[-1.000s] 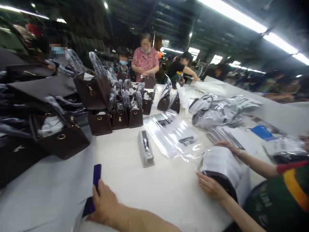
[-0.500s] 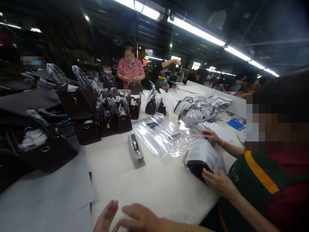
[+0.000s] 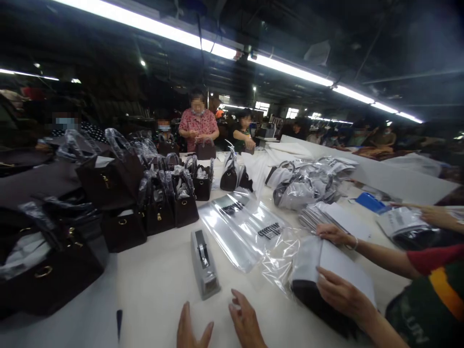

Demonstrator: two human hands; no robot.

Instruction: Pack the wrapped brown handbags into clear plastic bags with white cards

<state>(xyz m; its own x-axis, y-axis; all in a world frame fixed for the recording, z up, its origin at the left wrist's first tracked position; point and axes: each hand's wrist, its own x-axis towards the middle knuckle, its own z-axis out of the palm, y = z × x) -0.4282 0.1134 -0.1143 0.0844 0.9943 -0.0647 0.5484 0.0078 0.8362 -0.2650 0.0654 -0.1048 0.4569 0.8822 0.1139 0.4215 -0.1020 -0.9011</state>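
Observation:
Low over the white table, my left hand (image 3: 193, 328) holds nothing, its thumb and fingers apart. To its right, my right hand (image 3: 246, 321) is also bare, with fingers slightly bent and spread. Just beyond both hands stands a grey tape dispenser (image 3: 205, 270), which neither hand touches. Past it lie clear printed plastic bags (image 3: 235, 227), flat on the table. At the right, a co-worker's two hands (image 3: 337, 290) hold white paper (image 3: 344, 263) around a dark handbag (image 3: 315, 295).
Dark brown handbags (image 3: 159, 205) with plastic-wrapped handles crowd the left side. Several wrapped bags (image 3: 308, 183) are heaped at the back right, near a blue object (image 3: 371, 202). A stack of white sheets (image 3: 340, 217) lies beside the co-worker. Another person (image 3: 198, 126) stands across the table.
My hands have moved apart, the right one now farther right and pointing forward. The view has shifted. The co-worker's hands have moved onto the white paper around the handbag.

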